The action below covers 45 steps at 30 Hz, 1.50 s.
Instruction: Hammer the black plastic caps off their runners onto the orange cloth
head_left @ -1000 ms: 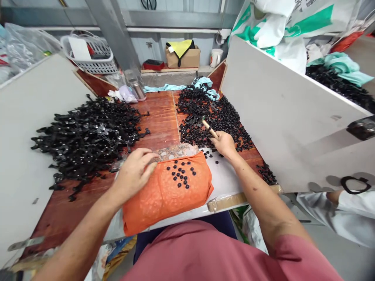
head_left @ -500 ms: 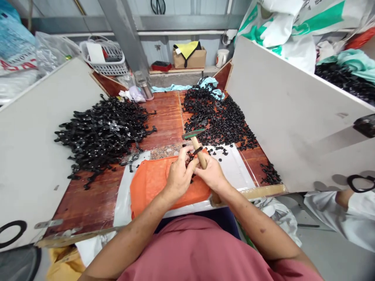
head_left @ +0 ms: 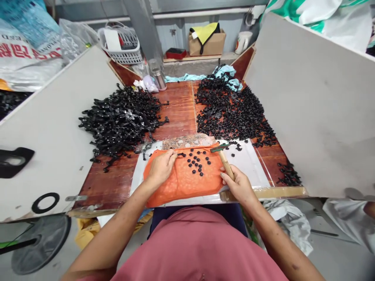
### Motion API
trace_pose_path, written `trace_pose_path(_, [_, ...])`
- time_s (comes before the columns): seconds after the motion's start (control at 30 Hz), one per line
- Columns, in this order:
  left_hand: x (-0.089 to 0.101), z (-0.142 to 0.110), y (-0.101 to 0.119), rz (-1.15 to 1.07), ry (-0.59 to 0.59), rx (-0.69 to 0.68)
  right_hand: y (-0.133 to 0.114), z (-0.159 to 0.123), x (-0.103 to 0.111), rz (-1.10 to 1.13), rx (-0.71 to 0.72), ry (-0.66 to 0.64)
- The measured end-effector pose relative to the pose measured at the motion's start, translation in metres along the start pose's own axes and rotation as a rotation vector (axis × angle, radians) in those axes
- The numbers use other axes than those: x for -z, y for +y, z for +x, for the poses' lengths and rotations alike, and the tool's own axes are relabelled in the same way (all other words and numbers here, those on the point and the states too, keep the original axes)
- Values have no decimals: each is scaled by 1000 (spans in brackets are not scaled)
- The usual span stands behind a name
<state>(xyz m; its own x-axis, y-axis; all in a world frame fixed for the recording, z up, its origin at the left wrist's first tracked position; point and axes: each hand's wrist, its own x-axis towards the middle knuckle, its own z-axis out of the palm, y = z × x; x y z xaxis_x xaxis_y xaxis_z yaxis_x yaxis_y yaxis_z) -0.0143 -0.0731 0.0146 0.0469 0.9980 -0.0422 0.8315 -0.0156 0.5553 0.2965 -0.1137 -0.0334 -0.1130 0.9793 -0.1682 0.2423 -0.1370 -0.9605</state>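
My left hand [head_left: 162, 167] is over the left part of an orange cloth pad [head_left: 181, 181], thumb and fingertips pinched on a small black plastic piece [head_left: 181, 155] with a round end. My right hand [head_left: 240, 186] is at the pad's right edge, wrapped round the wooden handle of a hammer [head_left: 227, 166]. The dark green hammer head points away from me, above the pad's far right corner. Several round black buttons [head_left: 195, 164] lie loose on the pad between my hands. Just beyond the pad's far edge lies a speckled stone slab [head_left: 187, 141].
A heap of black strap-like pieces [head_left: 121, 117] rises at the left. Many small black parts [head_left: 231, 111] spread at the right, with a smaller cluster [head_left: 289, 174] nearer me. Grey boards [head_left: 310, 109] wall both sides. A steel flask [head_left: 158, 76] and a basket [head_left: 123, 50] stand behind.
My hands were together over the pad and have moved apart, the left leftward, the right rightward with the hammer. The buttons between them now show. The camera view has shifted.
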Motion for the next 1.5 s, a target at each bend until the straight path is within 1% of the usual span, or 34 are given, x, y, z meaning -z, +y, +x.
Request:
trace_pose_path(0.1, [-5, 3, 1, 138, -6, 24, 11, -2, -2, -5, -27, 2])
trace_pose_path(0.2, [-7, 6, 1, 211, -16, 43, 15, 0, -3, 3, -27, 7])
trace_pose_path(0.43, [-12, 8, 2, 305, -43, 53, 20, 3, -3, 0, -26, 0])
trace_pose_path(0.53, [-15, 8, 2, 326, -38, 47, 18, 2, -3, -10, -33, -2])
trace_pose_path(0.63, [-17, 8, 2, 342, -15, 35, 9, 0, 0, -87, -19, 5])
trace_pose_path(0.77, [-18, 8, 1, 332, 25, 25, -14, 1, 8, -290, 55, -3])
trace_pose_path(0.83, [-19, 8, 1, 319, 40, 25, -22, 3, 11, -350, 85, -9])
trace_pose_path(1.0, [-19, 8, -3, 307, 22, 24, -26, 6, 10, -392, 120, -10])
trace_pose_path(1.1, [-20, 8, -4, 315, 31, 29, -27, 7, 8, -446, 145, -21])
trace_pose_path(1.17, [-20, 8, -4, 322, 39, 22, -32, 8, 7, -495, 160, -33])
trace_pose_path(1.27, [-20, 8, -2, 330, 45, 18, -48, 12, 1, -574, 212, -74])
trace_pose_path(1.37, [-21, 7, 0, 319, 50, 16, -66, 17, -10, -644, 318, -115])
trace_pose_path(1.43, [-21, 7, 0, 304, 51, 14, -74, 22, -20, -665, 392, -104])
trace_pose_path(1.5, [-21, 7, 0, 293, 52, 17, -77, 27, -29, -704, 428, -101])
